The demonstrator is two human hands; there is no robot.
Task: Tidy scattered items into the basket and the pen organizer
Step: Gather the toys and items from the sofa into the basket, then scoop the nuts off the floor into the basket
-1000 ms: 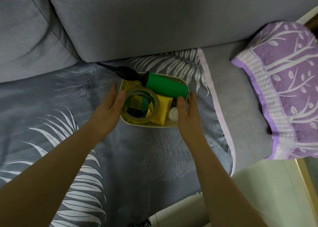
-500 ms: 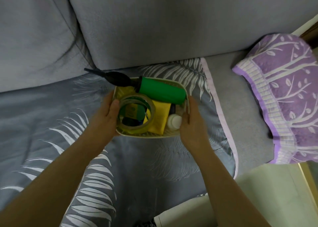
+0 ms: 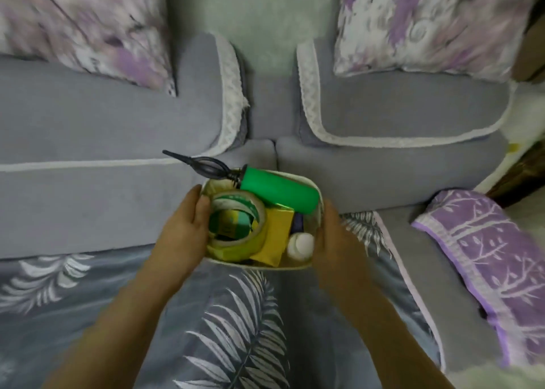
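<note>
Basket (image 3: 298, 266) held between both hands above the grey sofa seat (image 3: 88, 199). Left hand (image 3: 182, 235) grip clasps its left wall, right hand (image 3: 336, 241) grip its right wall. Inside: tape roll (image 3: 236, 226), green pump (image 3: 278, 189), white bottle (image 3: 300, 245).

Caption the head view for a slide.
Both hands grip a cream plastic basket holding a green cylindrical pump and tape roll.

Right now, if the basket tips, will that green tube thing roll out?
Probably it could. The green pump is round and lies on top of the other things, resting across the basket rim, so it may roll. Its black nozzle sticks out past the edge and might snag. Both the left hand and right hand grip the sides, which should steady it.
</note>
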